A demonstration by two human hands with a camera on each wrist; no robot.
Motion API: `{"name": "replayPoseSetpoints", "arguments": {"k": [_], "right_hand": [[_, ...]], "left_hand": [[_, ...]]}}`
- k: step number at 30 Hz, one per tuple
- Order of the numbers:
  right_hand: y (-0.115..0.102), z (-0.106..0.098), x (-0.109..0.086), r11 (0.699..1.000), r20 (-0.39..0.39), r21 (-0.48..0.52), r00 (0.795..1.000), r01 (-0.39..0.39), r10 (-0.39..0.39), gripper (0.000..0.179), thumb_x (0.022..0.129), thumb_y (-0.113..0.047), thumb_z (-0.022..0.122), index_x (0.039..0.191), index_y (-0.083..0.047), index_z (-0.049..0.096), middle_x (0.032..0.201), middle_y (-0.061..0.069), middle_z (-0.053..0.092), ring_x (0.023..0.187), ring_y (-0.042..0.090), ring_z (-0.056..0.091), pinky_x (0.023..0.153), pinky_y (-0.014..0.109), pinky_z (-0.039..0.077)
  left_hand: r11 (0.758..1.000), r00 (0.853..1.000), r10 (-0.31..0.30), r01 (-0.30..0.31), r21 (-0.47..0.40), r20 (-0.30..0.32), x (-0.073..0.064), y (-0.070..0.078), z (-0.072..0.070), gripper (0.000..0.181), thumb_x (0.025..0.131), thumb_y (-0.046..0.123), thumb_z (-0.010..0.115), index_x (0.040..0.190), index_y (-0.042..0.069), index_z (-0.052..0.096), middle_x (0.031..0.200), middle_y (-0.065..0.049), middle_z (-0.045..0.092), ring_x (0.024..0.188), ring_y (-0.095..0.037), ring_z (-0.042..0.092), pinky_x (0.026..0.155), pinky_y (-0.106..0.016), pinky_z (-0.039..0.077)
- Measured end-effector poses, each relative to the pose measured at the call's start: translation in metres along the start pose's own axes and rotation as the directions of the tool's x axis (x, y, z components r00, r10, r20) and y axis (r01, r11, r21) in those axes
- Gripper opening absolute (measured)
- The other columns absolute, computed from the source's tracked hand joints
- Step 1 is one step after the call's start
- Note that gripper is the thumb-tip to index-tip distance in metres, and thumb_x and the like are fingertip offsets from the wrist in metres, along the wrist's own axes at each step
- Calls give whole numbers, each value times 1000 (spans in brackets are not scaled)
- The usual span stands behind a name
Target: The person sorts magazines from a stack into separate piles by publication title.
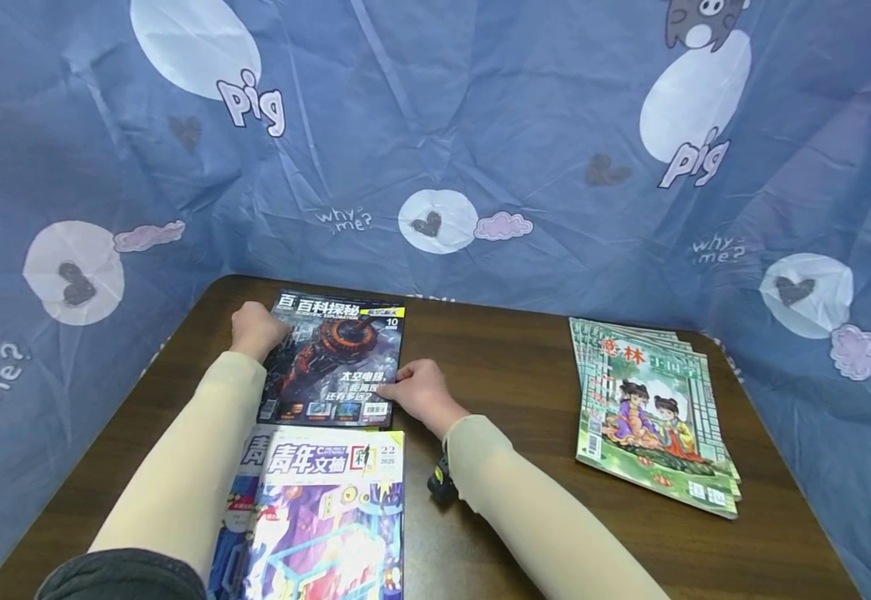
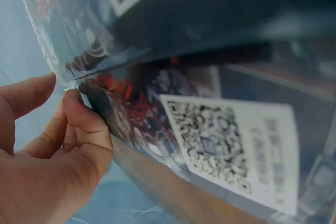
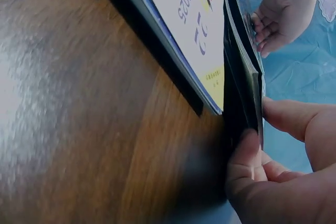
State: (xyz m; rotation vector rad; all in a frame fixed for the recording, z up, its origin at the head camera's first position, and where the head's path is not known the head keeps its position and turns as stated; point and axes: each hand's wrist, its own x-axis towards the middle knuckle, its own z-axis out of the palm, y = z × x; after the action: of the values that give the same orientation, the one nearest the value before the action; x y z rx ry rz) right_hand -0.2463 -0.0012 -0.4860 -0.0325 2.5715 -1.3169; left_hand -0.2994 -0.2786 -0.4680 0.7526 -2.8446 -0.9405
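Observation:
A dark science magazine (image 1: 330, 354) with an orange machine on its cover lies toward the back of the table, left of centre. My left hand (image 1: 257, 327) pinches its left edge near the top corner. With thumb above and fingers below, my right hand (image 1: 426, 390) grips the lower right edge. In the left wrist view, a second dark cover with a QR-code label (image 2: 231, 153) shows beneath the top one, a narrow gap between them. The right wrist view shows the held edge (image 3: 254, 93) raised beside a white-covered magazine (image 3: 197, 40).
Purple-and-white magazines (image 1: 322, 525) lie overlapped at the front, just below the dark one. A fanned stack of green magazines (image 1: 653, 417) sits on the right of the brown table (image 1: 495, 375). Blue patterned cloth (image 1: 443, 125) hangs behind and at both sides.

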Motion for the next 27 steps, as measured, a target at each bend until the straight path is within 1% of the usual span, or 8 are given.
{"name": "replayPoseSetpoints", "arguments": {"k": [6,8,10,13,16,20,24,27], "right_hand": [[3,-8,-3,1000,-9,5,1000,10,-10,29,80,-24,89,96,-3,76,88,2,66,82,19,60,73,36,54],[4,-12,-4,1000,-12,21,1000,16,-16,29,81,-23,88,97,-3,75,86,2,68,80,18,61,72,35,54],[5,-17,-6,998,-15,53,1000,24,-23,30,82,-22,87,100,-2,74,86,2,69,80,17,64,72,35,55],[6,-26,-8,993,-19,112,999,41,-39,33,85,-21,85,107,1,73,88,3,71,81,17,67,73,36,57],[8,-36,-11,985,-34,163,998,59,-54,38,87,-21,83,114,3,70,93,5,71,84,19,68,74,36,57],[11,-48,-13,976,-65,200,995,81,-69,39,88,-21,81,117,3,69,98,7,70,87,21,68,75,37,57],[9,-60,-15,971,-95,218,992,97,-78,38,89,-22,81,118,0,69,103,6,70,94,21,68,79,38,57],[7,-71,-18,965,-109,235,989,121,-97,39,90,-24,80,120,-3,69,106,5,71,98,21,68,81,39,57]], "left_hand": [[1000,1000,20,-20,-8,-18,-5,3,-1,47,85,13,67,116,-23,59,114,-37,61,107,-47,58,96,-54,49],[999,999,43,-43,-23,-33,-8,4,-1,43,84,11,65,111,-22,62,110,-36,62,101,-45,58,92,-55,50],[996,997,66,-69,-48,-50,-12,7,-1,34,84,9,64,103,-19,65,103,-34,64,94,-42,56,86,-54,51],[987,991,116,-123,-103,-74,-20,14,-1,24,86,10,64,93,-13,69,95,-28,66,89,-39,56,78,-52,51],[971,982,167,-180,-158,-90,-31,28,-3,26,91,13,64,97,-12,71,99,-28,67,96,-42,59,81,-52,51],[942,967,232,-250,-225,-106,-47,50,-9,35,94,17,65,112,-13,69,111,-29,66,108,-45,58,91,-55,49],[913,953,285,-303,-275,-102,-63,71,-14,38,96,19,66,120,-11,67,110,-25,67,104,-40,61,89,-52,51],[888,938,332,-347,-301,-101,-77,84,-15,38,97,20,68,122,-9,66,106,-21,67,100,-37,61,88,-50,50]]}}
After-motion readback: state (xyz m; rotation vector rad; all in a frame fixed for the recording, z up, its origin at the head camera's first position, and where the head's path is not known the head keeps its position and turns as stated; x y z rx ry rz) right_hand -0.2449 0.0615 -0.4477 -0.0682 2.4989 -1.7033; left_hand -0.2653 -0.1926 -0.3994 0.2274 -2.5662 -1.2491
